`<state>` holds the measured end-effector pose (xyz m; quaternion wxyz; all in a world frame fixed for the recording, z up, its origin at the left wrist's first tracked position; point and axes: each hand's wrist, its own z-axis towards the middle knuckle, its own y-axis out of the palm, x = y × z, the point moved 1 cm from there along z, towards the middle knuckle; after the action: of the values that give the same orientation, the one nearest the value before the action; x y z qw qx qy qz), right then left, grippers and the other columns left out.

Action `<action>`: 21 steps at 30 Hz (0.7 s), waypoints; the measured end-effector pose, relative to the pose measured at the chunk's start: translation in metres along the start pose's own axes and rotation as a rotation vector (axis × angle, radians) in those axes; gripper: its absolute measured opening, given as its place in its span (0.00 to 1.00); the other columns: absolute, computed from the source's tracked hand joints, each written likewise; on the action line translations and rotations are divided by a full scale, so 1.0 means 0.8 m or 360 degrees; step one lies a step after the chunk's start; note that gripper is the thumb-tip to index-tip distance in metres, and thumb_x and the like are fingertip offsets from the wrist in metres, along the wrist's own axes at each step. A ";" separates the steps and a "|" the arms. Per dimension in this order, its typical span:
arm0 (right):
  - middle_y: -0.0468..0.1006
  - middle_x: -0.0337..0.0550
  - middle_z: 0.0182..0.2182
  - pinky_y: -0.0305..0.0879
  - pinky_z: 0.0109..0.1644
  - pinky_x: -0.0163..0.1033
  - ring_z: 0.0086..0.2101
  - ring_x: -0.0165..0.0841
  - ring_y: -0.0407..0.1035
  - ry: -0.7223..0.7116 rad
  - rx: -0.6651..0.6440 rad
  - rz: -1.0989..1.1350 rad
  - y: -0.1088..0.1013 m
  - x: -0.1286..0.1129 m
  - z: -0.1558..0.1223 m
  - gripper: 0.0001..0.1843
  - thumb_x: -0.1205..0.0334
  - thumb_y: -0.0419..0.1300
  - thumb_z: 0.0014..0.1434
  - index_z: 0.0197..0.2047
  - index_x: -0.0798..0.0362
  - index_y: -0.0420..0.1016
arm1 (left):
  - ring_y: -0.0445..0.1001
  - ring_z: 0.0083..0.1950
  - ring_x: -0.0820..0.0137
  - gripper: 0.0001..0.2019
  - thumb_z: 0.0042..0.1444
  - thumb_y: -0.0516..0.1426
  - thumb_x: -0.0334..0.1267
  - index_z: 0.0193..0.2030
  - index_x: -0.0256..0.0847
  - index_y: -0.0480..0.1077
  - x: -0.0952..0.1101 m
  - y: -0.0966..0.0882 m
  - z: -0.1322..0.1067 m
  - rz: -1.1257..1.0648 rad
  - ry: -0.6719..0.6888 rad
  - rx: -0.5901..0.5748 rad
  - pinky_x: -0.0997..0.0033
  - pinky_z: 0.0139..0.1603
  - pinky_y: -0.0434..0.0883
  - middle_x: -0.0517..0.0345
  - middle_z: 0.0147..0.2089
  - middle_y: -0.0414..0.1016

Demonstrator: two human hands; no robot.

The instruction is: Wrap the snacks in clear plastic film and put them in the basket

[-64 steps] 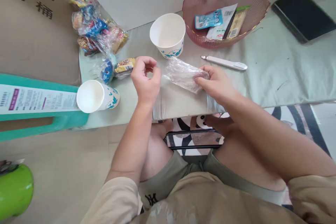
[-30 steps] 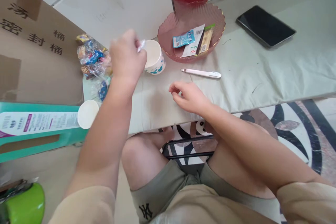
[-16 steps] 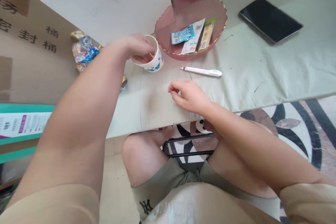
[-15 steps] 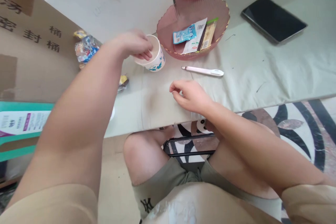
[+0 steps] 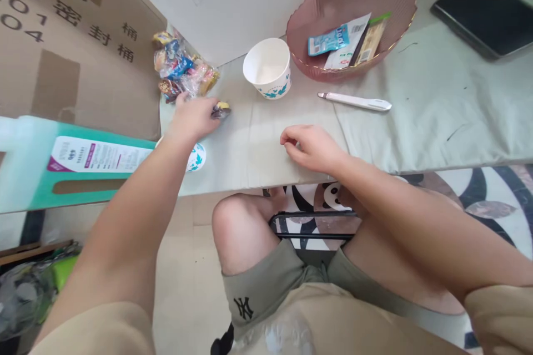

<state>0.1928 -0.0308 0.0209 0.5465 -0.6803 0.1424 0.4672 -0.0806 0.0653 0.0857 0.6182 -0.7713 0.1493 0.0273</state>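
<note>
My left hand is at the left of the table, its fingers closed about the left end of a small wrapped snack with yellow and dark brown showing. Just behind that hand lies a pile of wrapped snacks in clear, blue and yellow wrappers. A white paper cup with blue leaf prints stands upright behind and to the right of it. My right hand rests near the table's front edge, loosely curled, with nothing visible in it. A white utility knife lies beyond it.
A pink ribbed bowl holds several packets. A black tablet lies at the right. At the left stand a large cardboard box and a green jug. Another printed cup is partly hidden by my left forearm.
My left hand has come out of the paper cup and moved left to the small wrapped snack. My right hand stays in place. The view has shifted left.
</note>
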 end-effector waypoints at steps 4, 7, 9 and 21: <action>0.82 0.48 0.38 0.64 0.44 0.41 0.37 0.38 0.73 0.0004 0.0053 -0.0012 -0.007 0.005 -0.005 0.14 0.67 0.52 0.60 0.43 0.54 0.78 | 0.75 0.58 0.54 0.23 0.49 0.65 0.31 0.54 0.46 0.76 0.017 -0.031 -0.037 -0.0664 0.0069 0.0480 0.37 0.78 0.45 0.58 0.50 0.82; 0.83 0.49 0.39 0.64 0.44 0.44 0.40 0.41 0.74 0.0110 0.0294 -0.0141 -0.022 0.017 -0.009 0.13 0.65 0.53 0.62 0.44 0.52 0.78 | 0.77 0.54 0.56 0.27 0.42 0.71 0.37 0.52 0.48 0.76 0.048 -0.034 -0.064 -0.1775 0.0320 0.0719 0.48 0.68 0.68 0.57 0.53 0.81; 0.82 0.51 0.41 0.65 0.48 0.47 0.44 0.45 0.74 0.0200 0.0509 -0.0299 -0.034 0.027 -0.011 0.12 0.63 0.54 0.62 0.44 0.51 0.78 | 0.80 0.49 0.59 0.26 0.40 0.71 0.43 0.50 0.49 0.75 0.080 -0.013 -0.071 -0.2608 0.0392 0.0626 0.53 0.57 0.76 0.58 0.49 0.82; 0.81 0.56 0.47 0.65 0.54 0.57 0.48 0.52 0.71 0.0563 0.0587 -0.0727 -0.062 0.074 -0.024 0.13 0.68 0.55 0.61 0.46 0.51 0.77 | 0.83 0.49 0.58 0.31 0.42 0.69 0.59 0.51 0.49 0.74 0.200 0.072 -0.019 -0.3191 0.0185 -0.0190 0.61 0.44 0.81 0.51 0.50 0.80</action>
<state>0.2682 -0.0109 0.0035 0.7177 -0.6547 0.1612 0.1739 0.0548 0.0082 -0.0016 0.3079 -0.5709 -0.5405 -0.5359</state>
